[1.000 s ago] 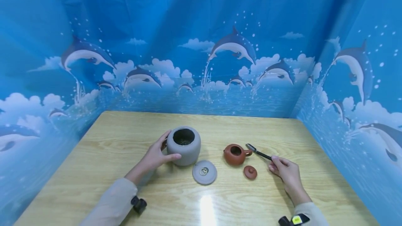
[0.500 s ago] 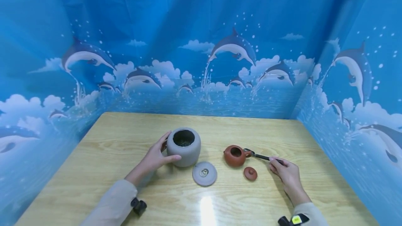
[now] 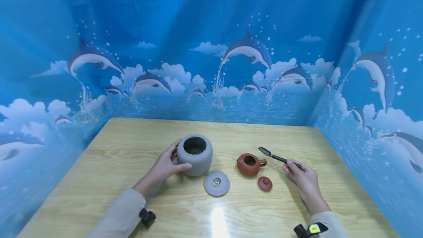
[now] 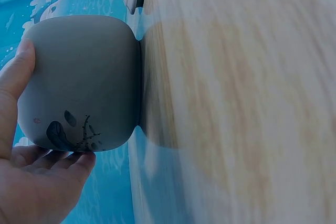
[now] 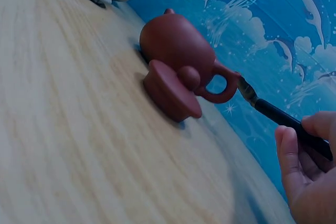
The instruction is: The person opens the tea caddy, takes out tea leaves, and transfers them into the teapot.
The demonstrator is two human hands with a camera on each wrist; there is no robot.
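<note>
My left hand [image 3: 165, 164] grips the side of a round grey tea jar [image 3: 198, 162], thumb in front and fingers behind. The jar stands upright, its mouth uncovered, with dark contents inside. In the left wrist view the jar [image 4: 79, 77] bears a dark plant design. Between thumb and fingers my right hand [image 3: 303, 181] pinches the black handle of a small tea scoop [image 3: 277, 157], its bowl held past the handle of a reddish-brown teapot [image 3: 246, 167]. No lid covers the teapot. From the right wrist, the scoop [image 5: 278, 114] appears beside the teapot's handle [image 5: 228, 87].
A grey jar lid [image 3: 211, 190] with a metal ring lies in front of the jar. The teapot lid [image 3: 265, 183] rests knob up in front of the teapot. All stand on a wooden table [image 3: 158, 216], with a dolphin-print curtain [image 3: 211, 65] along its back and sides.
The scoop's bowl dipped close to the teapot handle, then rose and moved away from it. My right hand has turned slightly with it. My left hand stays on the jar.
</note>
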